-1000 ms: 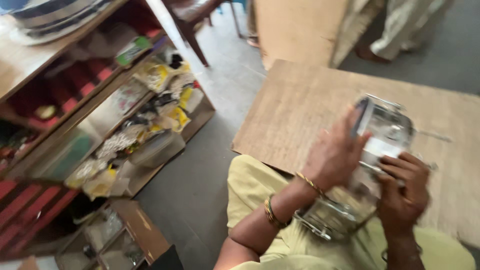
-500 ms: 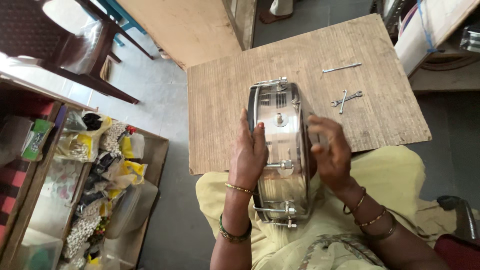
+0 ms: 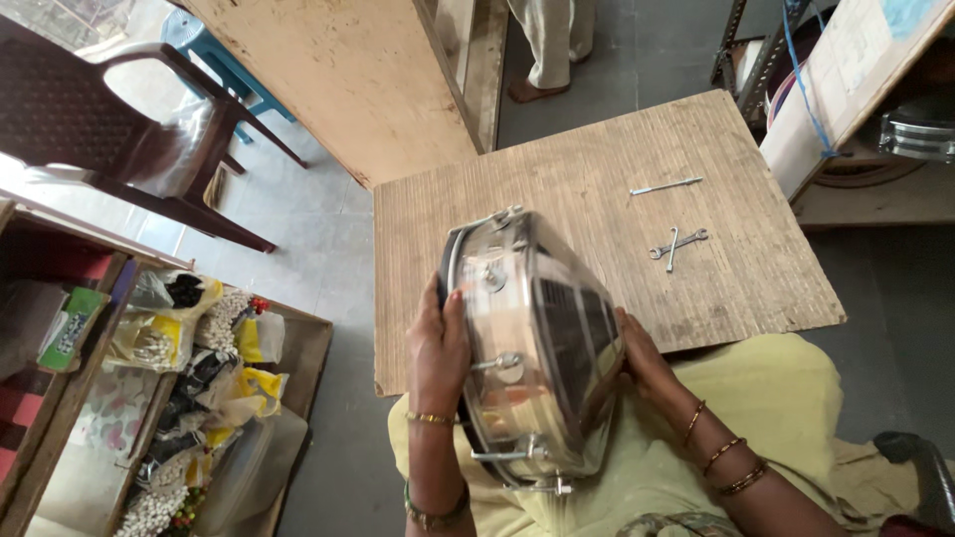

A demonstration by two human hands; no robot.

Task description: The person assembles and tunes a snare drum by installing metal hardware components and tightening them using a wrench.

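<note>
Drum stands on edge betw. both hands, shell axis left-right; left hand & right hand clasp opp. heads.

One metal snare drum, held on edge. Two hands: left hand, right hand. Two crossed spanners, one metal rod on surface. One chair.
</note>
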